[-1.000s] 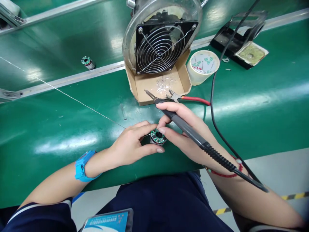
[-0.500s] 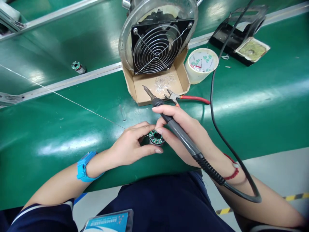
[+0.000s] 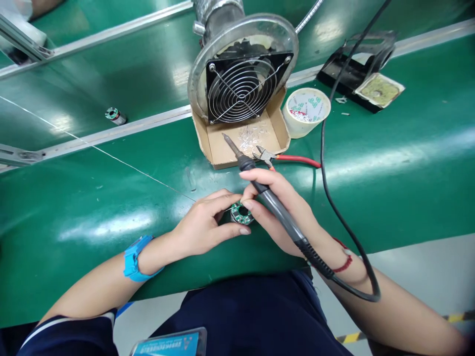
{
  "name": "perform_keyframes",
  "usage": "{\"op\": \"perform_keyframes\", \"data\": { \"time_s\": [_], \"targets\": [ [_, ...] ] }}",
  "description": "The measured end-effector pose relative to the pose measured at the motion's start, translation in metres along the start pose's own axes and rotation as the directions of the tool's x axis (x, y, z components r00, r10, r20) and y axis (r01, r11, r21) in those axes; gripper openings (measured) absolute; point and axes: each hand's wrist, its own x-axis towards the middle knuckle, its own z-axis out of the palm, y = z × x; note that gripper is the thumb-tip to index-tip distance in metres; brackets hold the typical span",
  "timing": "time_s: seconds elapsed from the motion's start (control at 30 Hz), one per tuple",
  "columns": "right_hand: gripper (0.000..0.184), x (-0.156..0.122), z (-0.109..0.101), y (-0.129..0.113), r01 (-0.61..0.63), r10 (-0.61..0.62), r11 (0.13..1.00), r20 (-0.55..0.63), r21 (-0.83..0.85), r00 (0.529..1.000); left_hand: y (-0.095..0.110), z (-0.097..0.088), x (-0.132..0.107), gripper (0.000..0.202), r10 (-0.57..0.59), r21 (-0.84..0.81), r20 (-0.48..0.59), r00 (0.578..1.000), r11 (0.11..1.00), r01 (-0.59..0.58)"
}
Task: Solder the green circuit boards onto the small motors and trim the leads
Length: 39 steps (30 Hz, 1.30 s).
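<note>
My left hand (image 3: 202,225) grips a small motor with a round green circuit board (image 3: 236,214) on top, thumb and fingers on its sides. A thin solder wire (image 3: 122,162) runs from the upper left into that hand, and a short end shows by the board. Held in my right hand (image 3: 306,217) is a soldering iron (image 3: 278,206), its tip pointing up and left, away from the board. The right thumb and a bent finger touch the board's upper right edge; whether they pinch a small part is hidden.
Beyond my hands stand a fan (image 3: 241,94) and a cardboard tray (image 3: 222,155) with clear bits. Red-handled cutters (image 3: 297,159) lie at its edge, near a tape roll (image 3: 291,126). An iron stand (image 3: 334,74) with a sponge (image 3: 379,91), the iron's cord (image 3: 323,163) and another motor (image 3: 118,117) are around.
The view has shifted slightly, so the bench items sit a little lower. Both hands keep nearly the same pose at the board, and the iron still points up and left.
</note>
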Motion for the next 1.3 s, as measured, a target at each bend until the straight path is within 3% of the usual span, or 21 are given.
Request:
{"op": "perform_keyframes", "data": {
  "time_s": [0.17,0.37,0.47,0.6,0.7,0.77,0.87,0.97,1.07,1.13,1.2,1.23,1.27,1.3],
  "targets": [
    [0.042,-0.002,0.002,-0.007,-0.1,0.122,0.986,-0.162,0.132,0.979,0.003,-0.005,0.001,0.047,-0.012,-0.05,-0.035,0.999,0.999,0.011],
    [0.042,-0.006,0.005,-0.013,-0.188,0.212,0.973,-0.189,0.136,0.959,0.003,-0.004,-0.003,0.041,-0.09,-0.094,-0.04,0.995,0.992,0.086],
    [0.041,-0.008,0.01,-0.016,-0.19,0.221,0.969,-0.211,0.158,0.952,0.003,-0.002,-0.004,0.037,-0.098,-0.004,-0.088,0.991,0.995,0.098],
    [0.04,-0.01,0.017,-0.019,-0.186,0.213,0.969,-0.168,0.162,0.962,0.0,-0.001,-0.004,0.027,0.08,0.327,-0.171,0.982,0.945,-0.02],
    [0.041,-0.012,0.021,-0.021,-0.215,0.228,0.971,-0.139,0.103,0.964,-0.007,-0.001,-0.003,0.018,0.277,0.616,-0.217,0.936,0.782,-0.089],
    [0.042,-0.014,0.024,-0.022,-0.238,0.249,0.967,-0.142,0.094,0.958,-0.013,-0.002,-0.001,0.014,0.42,0.761,-0.228,0.878,0.64,-0.108],
    [0.043,-0.018,0.033,-0.023,-0.279,0.303,0.946,-0.149,0.165,0.941,-0.02,0.001,0.001,0.008,0.553,0.862,-0.189,0.811,0.49,-0.133],
    [0.041,-0.021,0.043,-0.023,-0.318,0.376,0.907,-0.191,0.277,0.907,-0.022,0.007,-0.001,0.011,0.589,0.855,-0.181,0.787,0.491,-0.171],
    [0.039,-0.019,0.041,-0.016,-0.281,0.324,0.94,-0.25,0.193,0.912,-0.02,0.003,-0.003,0.019,0.523,0.761,-0.201,0.829,0.616,-0.204],
    [0.035,-0.014,0.031,-0.009,-0.17,0.153,0.984,-0.224,-0.059,0.963,-0.022,-0.014,0.001,0.046,0.391,0.624,-0.194,0.9,0.757,-0.194],
    [0.032,-0.007,0.018,-0.002,-0.008,-0.028,0.922,-0.089,-0.387,0.996,-0.032,-0.044,0.014,0.061,0.175,0.464,-0.254,0.951,0.885,-0.039],
    [0.032,-0.003,0.013,0.002,0.076,-0.088,0.845,0.003,-0.529,0.996,-0.04,-0.062,0.023,0.053,0.036,0.407,-0.345,0.938,0.906,0.115],
    [0.031,0.0,0.009,0.005,0.151,-0.124,0.754,0.087,-0.639,0.988,-0.049,-0.082,0.034,0.04,-0.093,0.361,-0.495,0.864,0.883,0.301],
    [0.032,0.003,0.006,0.008,0.209,-0.14,0.668,0.155,-0.714,0.978,-0.06,-0.101,0.047,0.033,-0.136,0.345,-0.564,0.814,0.858,0.382]
  ]
}}
